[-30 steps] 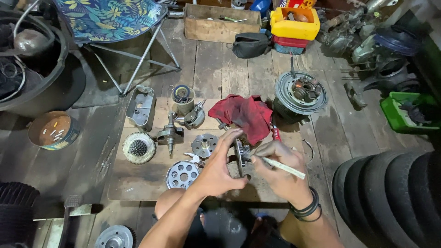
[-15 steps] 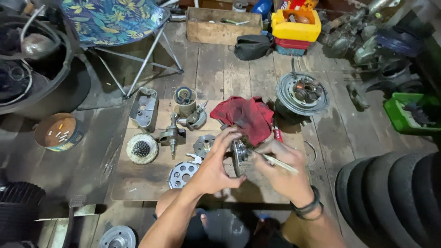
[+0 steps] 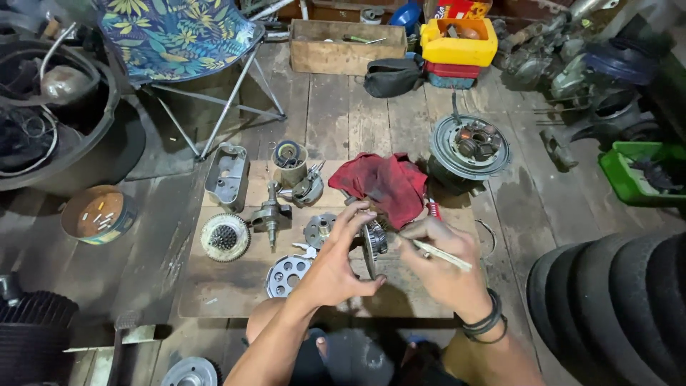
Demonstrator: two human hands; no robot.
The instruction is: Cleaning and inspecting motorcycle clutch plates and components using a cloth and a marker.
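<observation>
My left hand [image 3: 336, 261] grips a round metal clutch part [image 3: 373, 243], held on edge above a brown board [image 3: 221, 289]. My right hand [image 3: 443, 268] holds a thin pale tool [image 3: 443, 255] like a pen, with its tip at the part's right side. A red rag [image 3: 386, 182] lies just beyond both hands. On the board to the left lie a perforated metal disc [image 3: 286, 275], a small hub [image 3: 319, 229], a toothed clutch basket [image 3: 224, 237] and a crankshaft [image 3: 270, 214].
A round engine housing [image 3: 468, 150] stands at the right of the rag. A metal cover [image 3: 226, 175] and a cylinder [image 3: 289, 161] sit at the board's far edge. Stacked tyres [image 3: 614, 307] fill the right; a folding chair [image 3: 179, 43], a round tin [image 3: 96, 214] and a yellow box [image 3: 459, 39] surround.
The view has shifted slightly. My right hand has brought the pale tool closer to the clutch part, which my left hand keeps holding.
</observation>
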